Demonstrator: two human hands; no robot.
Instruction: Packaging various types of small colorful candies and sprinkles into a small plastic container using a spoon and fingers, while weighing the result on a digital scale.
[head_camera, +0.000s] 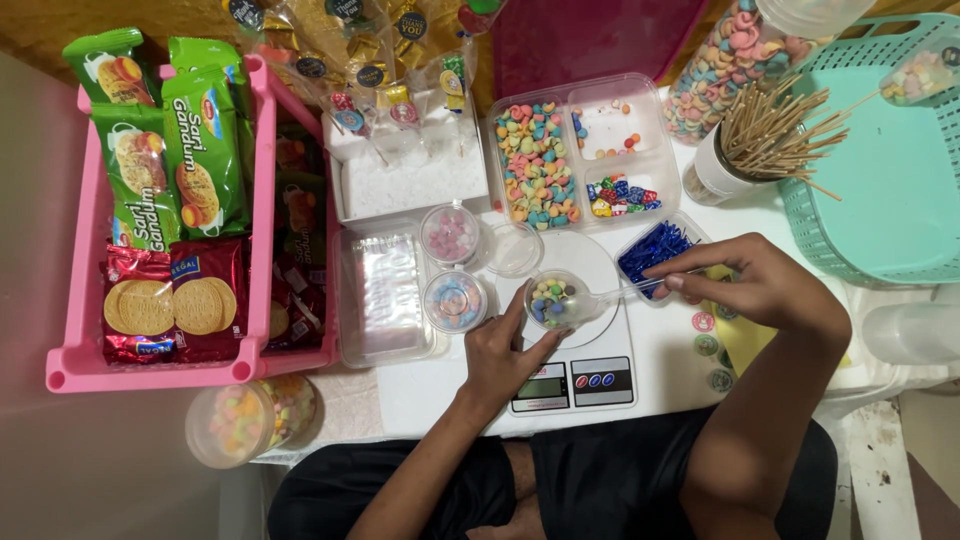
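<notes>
Two hands work over the kitchen scale (585, 375): the left hand (505, 355) has its grip clamped on a small cup of pastel sweets (555, 298) atop the scale, the right hand (745, 280) pinches a clear spoon (610, 296) into it, just beside a blue-sprinkle tub (652, 250).

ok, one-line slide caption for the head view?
Left hand steadies a small candy cup on a kitchen scale; right hand holds a clear spoon.
</notes>
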